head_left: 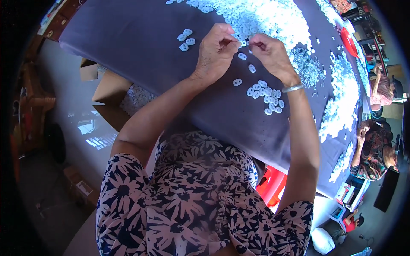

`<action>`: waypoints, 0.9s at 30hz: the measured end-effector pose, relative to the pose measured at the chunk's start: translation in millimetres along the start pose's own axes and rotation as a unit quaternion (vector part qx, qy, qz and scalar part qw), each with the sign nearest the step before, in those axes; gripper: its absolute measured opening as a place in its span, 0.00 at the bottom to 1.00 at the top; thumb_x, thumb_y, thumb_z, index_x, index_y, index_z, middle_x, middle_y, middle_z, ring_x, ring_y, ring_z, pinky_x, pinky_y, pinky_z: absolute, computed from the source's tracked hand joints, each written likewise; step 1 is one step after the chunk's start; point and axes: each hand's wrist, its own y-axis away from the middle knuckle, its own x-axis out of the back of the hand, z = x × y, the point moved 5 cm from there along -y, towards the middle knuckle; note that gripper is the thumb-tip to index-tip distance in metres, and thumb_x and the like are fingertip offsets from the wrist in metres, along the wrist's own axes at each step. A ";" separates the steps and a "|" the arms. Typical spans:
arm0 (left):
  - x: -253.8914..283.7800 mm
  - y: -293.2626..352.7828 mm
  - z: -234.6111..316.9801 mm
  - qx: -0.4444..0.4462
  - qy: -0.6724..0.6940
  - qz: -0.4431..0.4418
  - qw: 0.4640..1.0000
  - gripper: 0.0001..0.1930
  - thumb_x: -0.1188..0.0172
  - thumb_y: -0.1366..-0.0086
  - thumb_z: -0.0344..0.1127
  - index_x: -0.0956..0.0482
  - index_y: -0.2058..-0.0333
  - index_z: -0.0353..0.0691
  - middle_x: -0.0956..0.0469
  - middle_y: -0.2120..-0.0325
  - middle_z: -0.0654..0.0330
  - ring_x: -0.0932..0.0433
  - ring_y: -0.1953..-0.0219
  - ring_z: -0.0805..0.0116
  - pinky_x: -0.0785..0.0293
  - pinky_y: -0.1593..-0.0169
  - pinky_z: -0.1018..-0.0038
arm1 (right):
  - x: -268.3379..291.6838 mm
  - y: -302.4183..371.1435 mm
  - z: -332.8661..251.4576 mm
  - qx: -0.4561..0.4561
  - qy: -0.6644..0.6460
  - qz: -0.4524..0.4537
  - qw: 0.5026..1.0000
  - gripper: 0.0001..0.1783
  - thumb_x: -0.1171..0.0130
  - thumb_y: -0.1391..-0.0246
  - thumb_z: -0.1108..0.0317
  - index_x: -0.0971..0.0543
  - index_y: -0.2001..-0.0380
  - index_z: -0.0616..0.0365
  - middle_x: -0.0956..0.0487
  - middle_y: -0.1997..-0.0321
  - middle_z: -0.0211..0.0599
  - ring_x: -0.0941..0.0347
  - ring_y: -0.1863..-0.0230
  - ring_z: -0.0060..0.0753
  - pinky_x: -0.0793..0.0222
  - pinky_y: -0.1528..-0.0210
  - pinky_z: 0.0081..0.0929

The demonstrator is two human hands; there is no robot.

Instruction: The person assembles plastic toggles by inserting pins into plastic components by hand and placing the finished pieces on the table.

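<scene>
Over the dark cloth table [162, 55], my left hand [217, 54] is closed in a pinch, a small white oval two-holed piece [243, 43] at its fingertips. Close beside it, my right hand [273, 56] also pinches with thumb and fingers; what it holds is too small to make out. A large heap of white oval pieces [273, 19] spreads just beyond both hands. Loose single pieces [252, 68] lie below the fingertips. Nearer me, by my right wrist with its bangle [293, 88], is a cluster of white pieces [267, 96]. Small metal bits [308, 67] are piled right of that wrist.
A few white pieces [186, 39] lie left of my left hand. More heaps [341, 98] cover the table's right side, near a red dish [349, 42]. An open cardboard box [113, 89] stands on the floor at left. Other people [376, 149] sit at far right.
</scene>
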 end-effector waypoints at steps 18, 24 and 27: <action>-70.5 22.8 -0.8 -0.030 -0.057 -0.126 0.990 0.15 0.42 0.44 0.23 0.33 0.58 0.37 0.22 0.74 0.55 0.22 0.72 0.69 0.26 0.66 0.74 | 30.4 83.7 33.6 -0.142 -0.361 0.126 0.913 0.05 0.41 0.46 0.73 0.21 0.64 0.58 0.21 0.68 0.28 0.29 0.69 0.15 0.34 0.67 0.14; -73.4 24.7 -3.2 -0.037 -0.073 -0.136 0.987 0.15 0.42 0.44 0.23 0.33 0.58 0.37 0.22 0.74 0.55 0.22 0.74 0.67 0.26 0.67 0.73 | 25.2 83.9 40.3 -0.133 -0.377 0.155 0.903 0.07 0.38 0.48 0.69 0.19 0.67 0.58 0.20 0.67 0.29 0.29 0.69 0.17 0.33 0.67 0.15; -73.2 21.9 -2.3 -0.047 -0.078 -0.139 0.986 0.15 0.43 0.44 0.23 0.34 0.58 0.38 0.22 0.75 0.55 0.21 0.74 0.67 0.26 0.67 0.73 | 22.5 82.9 38.1 -0.140 -0.350 0.150 0.914 0.10 0.38 0.47 0.65 0.19 0.66 0.59 0.20 0.68 0.28 0.30 0.70 0.16 0.34 0.67 0.16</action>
